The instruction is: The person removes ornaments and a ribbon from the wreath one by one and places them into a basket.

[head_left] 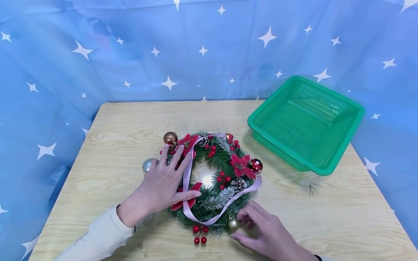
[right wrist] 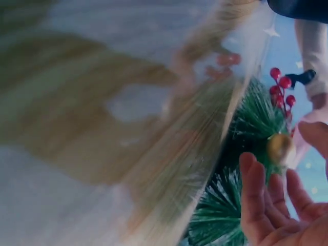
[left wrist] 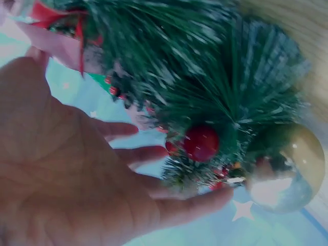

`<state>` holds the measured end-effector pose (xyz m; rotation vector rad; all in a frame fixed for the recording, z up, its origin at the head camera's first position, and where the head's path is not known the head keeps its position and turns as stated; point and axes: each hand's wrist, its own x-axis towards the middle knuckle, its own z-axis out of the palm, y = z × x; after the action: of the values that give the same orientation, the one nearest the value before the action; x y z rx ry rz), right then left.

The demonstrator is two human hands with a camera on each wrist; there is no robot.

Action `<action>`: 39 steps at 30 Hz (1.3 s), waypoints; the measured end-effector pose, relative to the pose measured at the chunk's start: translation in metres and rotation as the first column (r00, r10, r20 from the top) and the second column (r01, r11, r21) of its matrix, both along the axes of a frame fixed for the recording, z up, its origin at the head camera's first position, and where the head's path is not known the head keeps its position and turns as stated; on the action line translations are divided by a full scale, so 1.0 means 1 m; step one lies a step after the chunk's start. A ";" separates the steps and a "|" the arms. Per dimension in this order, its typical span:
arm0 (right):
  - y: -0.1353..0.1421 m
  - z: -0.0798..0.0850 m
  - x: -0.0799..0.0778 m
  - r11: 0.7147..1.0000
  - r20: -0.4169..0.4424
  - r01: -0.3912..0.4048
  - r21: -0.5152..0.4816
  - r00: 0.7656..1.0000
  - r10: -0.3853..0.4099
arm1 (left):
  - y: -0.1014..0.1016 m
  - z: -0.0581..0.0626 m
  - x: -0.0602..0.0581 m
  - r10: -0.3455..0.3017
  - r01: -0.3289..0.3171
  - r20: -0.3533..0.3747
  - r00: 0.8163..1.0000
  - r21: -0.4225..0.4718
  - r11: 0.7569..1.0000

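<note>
A green Christmas wreath (head_left: 209, 199) lies flat on the wooden table. My left hand (head_left: 160, 186) rests across its left side with fingers spread, beside a red poinsettia (head_left: 187, 143). Over the wreath runs a loose pale lilac ribbon (head_left: 225, 208), passing close by the left fingers. At the lower right edge hangs a small gold bauble (head_left: 233, 224). My right hand (head_left: 271, 232) is right beside it, thumb and loosely bent fingers apart around the bauble; the right wrist view shows a gap between the fingertips (right wrist: 247, 161) and the bauble (right wrist: 281, 148).
A green plastic basket (head_left: 303, 134) stands at the back right of the table (head_left: 130, 116). Around the wreath sit a copper bauble (head_left: 170, 138), a light blue bauble (head_left: 148, 165), a red dotted bauble (head_left: 256, 165) and red berries (head_left: 200, 235). Behind hangs a blue starry cloth (head_left: 196, 65).
</note>
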<state>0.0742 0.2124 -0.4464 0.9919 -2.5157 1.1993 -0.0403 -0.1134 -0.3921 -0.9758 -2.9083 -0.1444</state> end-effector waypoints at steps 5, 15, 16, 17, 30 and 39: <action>-0.006 0.001 0.000 0.998 0.047 0.040 0.039 0.998 -0.042 | 0.005 0.001 0.009 0.091 -0.091 0.002 0.996 0.018 0.996; -0.010 -0.005 -0.004 0.999 -0.025 0.044 0.028 0.999 -0.044 | 0.012 -0.010 0.019 0.176 -0.179 0.072 0.982 0.036 0.983; -0.010 -0.006 -0.004 0.999 -0.027 0.043 0.025 0.999 -0.042 | 0.012 -0.011 0.019 0.177 -0.180 0.072 0.982 0.038 0.983; -0.009 -0.006 -0.004 0.999 -0.030 0.043 0.021 0.999 -0.042 | 0.012 -0.013 0.018 0.177 -0.180 0.072 0.981 0.037 0.983; -0.004 -0.001 -0.005 0.987 0.048 0.013 -0.159 0.999 -0.005 | 0.012 -0.024 0.018 0.163 -0.169 0.068 0.984 0.085 0.982; -0.003 0.001 -0.012 0.973 -0.080 0.026 -0.228 0.996 -0.045 | 0.011 -0.030 0.015 0.149 -0.152 0.033 0.988 0.116 0.982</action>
<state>0.0622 0.2094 -0.4457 0.9165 -2.2600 1.3665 -0.0249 -0.1020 -0.4219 -0.7387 -2.9421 -0.3171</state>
